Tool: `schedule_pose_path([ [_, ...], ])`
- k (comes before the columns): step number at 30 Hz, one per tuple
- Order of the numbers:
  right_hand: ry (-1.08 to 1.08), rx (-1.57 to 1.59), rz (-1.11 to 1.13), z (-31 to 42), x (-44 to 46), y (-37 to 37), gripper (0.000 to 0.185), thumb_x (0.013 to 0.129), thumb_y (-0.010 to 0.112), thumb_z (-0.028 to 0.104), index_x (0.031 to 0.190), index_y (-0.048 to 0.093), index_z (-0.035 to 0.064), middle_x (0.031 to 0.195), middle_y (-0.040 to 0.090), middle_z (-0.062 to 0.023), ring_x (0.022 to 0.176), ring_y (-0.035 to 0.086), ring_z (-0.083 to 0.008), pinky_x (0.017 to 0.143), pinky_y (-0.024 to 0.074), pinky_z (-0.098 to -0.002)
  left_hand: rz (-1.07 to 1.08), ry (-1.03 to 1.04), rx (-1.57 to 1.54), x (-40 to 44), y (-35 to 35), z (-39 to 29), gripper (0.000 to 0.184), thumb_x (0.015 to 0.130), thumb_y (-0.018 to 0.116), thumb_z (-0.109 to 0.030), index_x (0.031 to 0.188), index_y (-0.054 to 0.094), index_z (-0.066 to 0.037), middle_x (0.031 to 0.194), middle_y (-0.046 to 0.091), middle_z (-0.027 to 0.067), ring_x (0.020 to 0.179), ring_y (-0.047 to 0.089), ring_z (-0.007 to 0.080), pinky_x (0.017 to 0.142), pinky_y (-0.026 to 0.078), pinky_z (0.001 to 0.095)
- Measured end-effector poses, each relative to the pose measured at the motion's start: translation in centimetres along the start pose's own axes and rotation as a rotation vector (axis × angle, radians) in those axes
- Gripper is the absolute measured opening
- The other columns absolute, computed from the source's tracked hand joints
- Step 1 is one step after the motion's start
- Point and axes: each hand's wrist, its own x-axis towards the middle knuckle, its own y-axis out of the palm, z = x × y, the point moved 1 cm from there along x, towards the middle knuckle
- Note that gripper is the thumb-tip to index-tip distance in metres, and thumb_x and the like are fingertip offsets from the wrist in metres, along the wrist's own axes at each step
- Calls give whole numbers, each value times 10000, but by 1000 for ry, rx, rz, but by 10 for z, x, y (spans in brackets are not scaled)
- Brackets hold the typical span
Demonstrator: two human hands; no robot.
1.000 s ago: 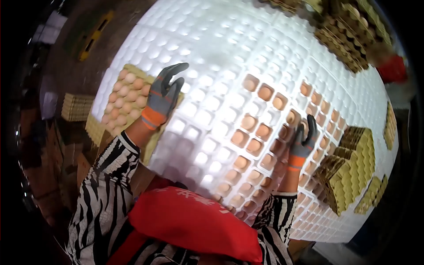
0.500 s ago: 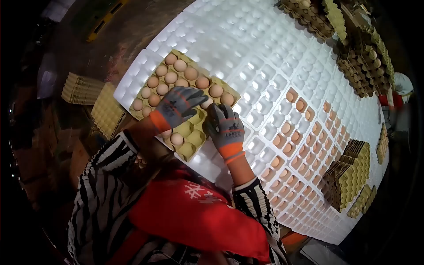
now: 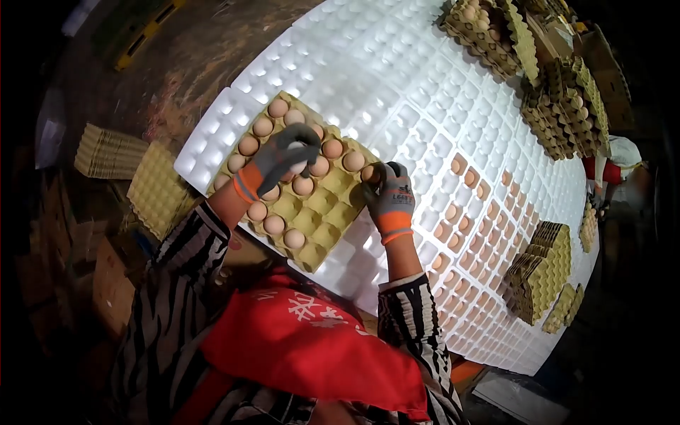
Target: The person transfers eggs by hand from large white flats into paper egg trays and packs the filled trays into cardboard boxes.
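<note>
While the left hand [image 3: 273, 157] curls over the middle of the egg tray [image 3: 327, 235], its gloved fingers close around a pale egg [image 3: 297, 168], part of which shows between them. The right hand [image 3: 392, 191], apart from the left, is at the tray's right corner, its fingertips against a brown egg [image 3: 369, 174]; whether they grip it or only touch it, I cannot tell. Both hands wear grey gloves with orange cuffs. The egg tray lies directly in front of the person, on top of the near left part of the white trays [image 3: 354, 92], with loose eggs [image 3: 353, 161] along its far rows and a few more at its near left edge. To the right, many cups of the white trays hold eggs [image 3: 464, 224] too, and a tray stack [image 3: 542, 273] stands beside them. Farther off, at the upper right, filled trays [image 3: 563, 113] are piled up, and a co-worker [image 3: 613, 159] in red and white is just beyond them. On the left, below the white trays, are two more stacks [image 3: 110, 152] of trays and a box [image 3: 113, 287]. A red apron [image 3: 312, 347] covers the person's front, with striped sleeves [image 3: 407, 312] on both arms.
</note>
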Motion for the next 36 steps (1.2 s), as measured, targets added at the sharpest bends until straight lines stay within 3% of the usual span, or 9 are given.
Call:
schedule_pose_path([
  [2, 190, 299, 10, -9, -1, -6, 439, 793, 772, 163, 1203, 642, 75, 1118, 630, -84, 785, 633, -162, 705, 528, -310, -1, 527, 908, -4, 9, 4, 330, 843, 729, -229, 1138, 611, -144, 1044, 603, 49, 917, 637, 207, 726, 537, 309],
  [4, 638, 1206, 161, -17, 0, -25, 430, 854, 631, 43, 1279, 574, 15, 1203, 625, -77, 765, 611, -129, 606, 481, -259, 114, 396, 1601, -15, 13, 5, 324, 812, 733, -211, 1114, 623, -172, 1080, 564, 71, 974, 620, 250, 719, 555, 350],
  [6, 506, 1528, 83, -6, 4, -44, 515, 861, 637, 198, 1327, 529, 7, 1155, 634, -124, 939, 655, -208, 603, 515, -290, 108, 463, 1746, -14, 10, 27, 340, 809, 720, -231, 1131, 625, -182, 1042, 555, 73, 957, 615, 267, 713, 545, 389],
  [7, 499, 1539, 106, -5, 8, -42, 513, 854, 572, 50, 1364, 517, 44, 1245, 592, -116, 771, 626, -156, 580, 488, -265, 110, 505, 1818, -12, 10, 38, 349, 807, 714, -241, 1140, 626, -187, 1023, 551, 75, 949, 613, 276, 710, 540, 409],
  [11, 37, 500, 79, 6, 33, -20, 552, 742, 834, 274, 1246, 639, 161, 1294, 549, -115, 1077, 628, -325, 859, 543, -423, 78, 494, 1835, -11, 15, 44, 362, 811, 686, -187, 1164, 607, -179, 1211, 526, 126, 988, 620, 309, 712, 561, 440],
  [14, 77, -108, 390, 32, 49, -14, 522, 714, 840, 341, 1175, 663, 173, 1330, 520, -101, 1085, 632, -300, 843, 549, -409, -34, 467, 1613, -26, 16, 3, 355, 834, 634, -203, 1174, 566, -128, 1170, 549, 183, 952, 629, 368, 711, 542, 491],
  [25, 257, 763, 15, -40, -26, -40, 433, 753, 847, 183, 1140, 673, 98, 1237, 545, -117, 1027, 648, -275, 883, 545, -369, -129, 232, 1771, 11, 39, 14, 543, 774, 726, -165, 1299, 599, -228, 1464, 402, 141, 1043, 604, 360, 796, 559, 425],
  [29, 342, 604, -85, -110, -71, -73, 460, 765, 833, 204, 1164, 661, 54, 1247, 572, -153, 1138, 588, -307, 948, 503, -391, -202, 351, 1570, 8, 49, -3, 554, 699, 800, -110, 1231, 647, -145, 1414, 462, 213, 1230, 521, 401, 978, 493, 433],
  [36, 441, 324, -261, -220, -77, -94, 427, 750, 797, 260, 1134, 672, 121, 1235, 584, -105, 1020, 621, -329, 873, 516, -414, -153, 661, 1358, 85, 186, -9, 455, 749, 782, -224, 1184, 677, -140, 1354, 517, 169, 1125, 613, 341, 894, 545, 402],
])
